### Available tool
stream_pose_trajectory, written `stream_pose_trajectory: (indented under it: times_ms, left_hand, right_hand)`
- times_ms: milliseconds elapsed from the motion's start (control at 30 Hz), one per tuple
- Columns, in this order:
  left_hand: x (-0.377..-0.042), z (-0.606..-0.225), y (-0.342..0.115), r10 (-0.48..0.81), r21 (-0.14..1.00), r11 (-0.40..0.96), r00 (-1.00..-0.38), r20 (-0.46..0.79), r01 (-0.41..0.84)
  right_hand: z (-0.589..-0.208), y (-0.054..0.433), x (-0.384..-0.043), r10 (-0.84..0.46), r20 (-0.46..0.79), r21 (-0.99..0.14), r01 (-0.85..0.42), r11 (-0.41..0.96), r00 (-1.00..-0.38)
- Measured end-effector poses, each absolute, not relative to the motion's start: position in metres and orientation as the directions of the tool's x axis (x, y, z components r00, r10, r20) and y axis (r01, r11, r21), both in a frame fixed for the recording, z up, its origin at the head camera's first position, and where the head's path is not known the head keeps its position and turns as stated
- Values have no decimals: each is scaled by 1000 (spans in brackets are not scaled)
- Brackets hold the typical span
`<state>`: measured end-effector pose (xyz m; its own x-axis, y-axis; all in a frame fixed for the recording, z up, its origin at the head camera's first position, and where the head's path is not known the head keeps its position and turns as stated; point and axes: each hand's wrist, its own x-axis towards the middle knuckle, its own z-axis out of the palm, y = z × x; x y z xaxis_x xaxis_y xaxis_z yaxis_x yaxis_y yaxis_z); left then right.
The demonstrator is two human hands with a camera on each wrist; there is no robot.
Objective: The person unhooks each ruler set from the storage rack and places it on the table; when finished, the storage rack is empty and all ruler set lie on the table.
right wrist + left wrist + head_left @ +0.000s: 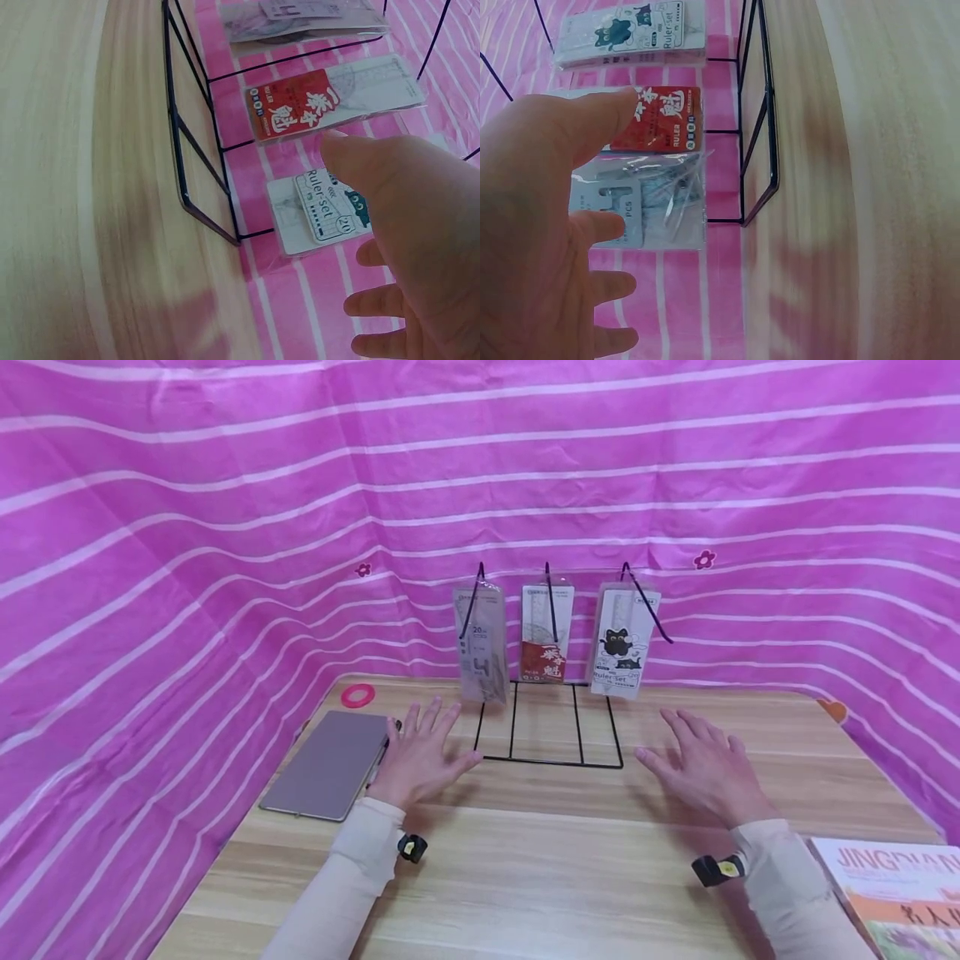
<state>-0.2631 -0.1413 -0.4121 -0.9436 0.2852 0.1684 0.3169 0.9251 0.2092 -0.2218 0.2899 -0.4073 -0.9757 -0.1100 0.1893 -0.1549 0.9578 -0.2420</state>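
A black wire rack (547,763) stands on the wooden table, with three ruler-set packets hanging from its hooks. The left packet (482,647) is clear plastic with a grey card. In the middle hangs a red and white packet (545,635), and on the right a white packet with black cats (620,642). My left hand (422,752), fingers spread, is left of the rack's base and holds nothing. On the other side, my right hand (708,766) also has its fingers extended, with nothing in it. Both wrist views show the packets beyond the thumbs.
A grey notebook (326,766) lies left of my left hand, a pen along its right edge. Behind it is a pink ring (357,696). At the front right lies a magazine (896,877). Pink striped cloth (480,468) encloses the table's back and sides.
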Motion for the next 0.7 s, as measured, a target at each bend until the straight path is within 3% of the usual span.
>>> stream_pose_trajectory:
  times_ms: [367, 700]
  left_hand:
    - [-277, -430, -137, 311, 239, 908, -935, 171, 345]
    - [-301, -445, -132, 354, 378, 855, -932, 76, 355]
  right_hand:
    - [-423, 297, -234, -104, 320, -390, -231, 891, -942]
    - [-426, 289, -254, -58, 352, -572, -264, 777, -934]
